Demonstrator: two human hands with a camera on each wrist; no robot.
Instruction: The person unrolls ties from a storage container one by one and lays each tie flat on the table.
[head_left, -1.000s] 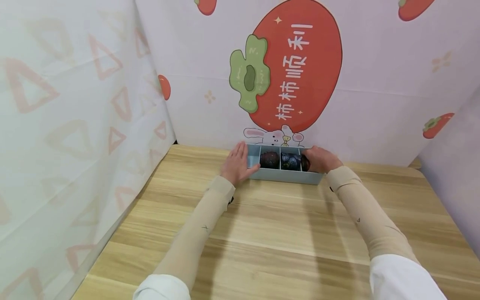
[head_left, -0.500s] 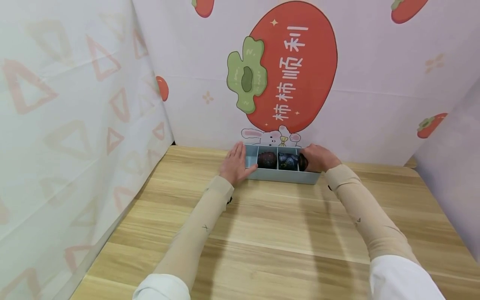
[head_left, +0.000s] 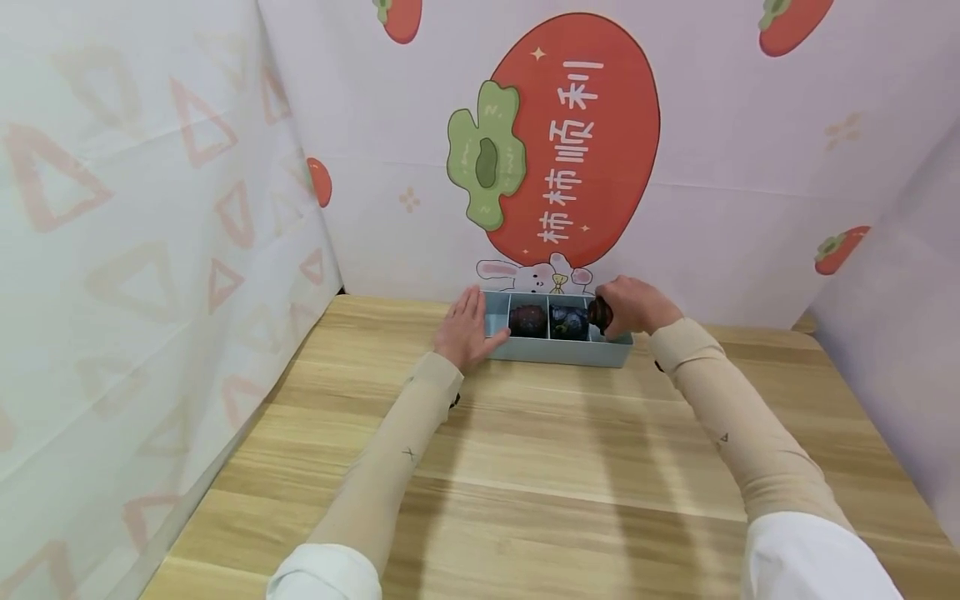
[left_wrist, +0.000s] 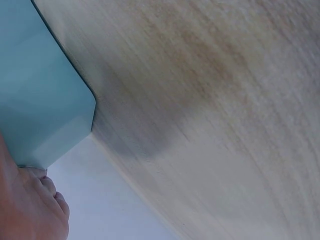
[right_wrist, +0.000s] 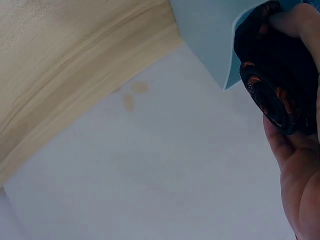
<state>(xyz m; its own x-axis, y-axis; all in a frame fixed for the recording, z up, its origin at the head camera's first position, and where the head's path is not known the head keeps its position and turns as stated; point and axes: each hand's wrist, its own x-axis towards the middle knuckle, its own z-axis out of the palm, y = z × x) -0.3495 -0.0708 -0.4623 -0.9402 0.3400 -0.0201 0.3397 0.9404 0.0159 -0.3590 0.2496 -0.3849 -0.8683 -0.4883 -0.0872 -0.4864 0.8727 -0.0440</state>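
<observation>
A pale blue divided box (head_left: 555, 353) lies along the back of the table. My left hand (head_left: 459, 332) rests against its left end, fingers straight toward the back and thumb by the front wall. My right hand (head_left: 637, 307) grips a dark rolled cloth (right_wrist: 282, 75) with orange marks, its spiral end showing in the right wrist view. The roll is tilted over the rightmost compartment, at the box's rim. A dark reddish roll (head_left: 528, 321) and a dark blue patterned roll (head_left: 568, 322) sit in the two middle compartments. The leftmost compartment shows bare floor.
The wood-grain table (head_left: 525, 483) reaches toward me in front of the box. Close behind the box stands a white cloth backdrop (head_left: 390, 242) with a large persimmon print. Another cloth wall (head_left: 187, 292) borders the left side.
My right hand has risen slightly, lifting the dark rolled cloth, and some of the rightmost compartment's inside now shows beneath it. My left hand stays at the box's left end.
</observation>
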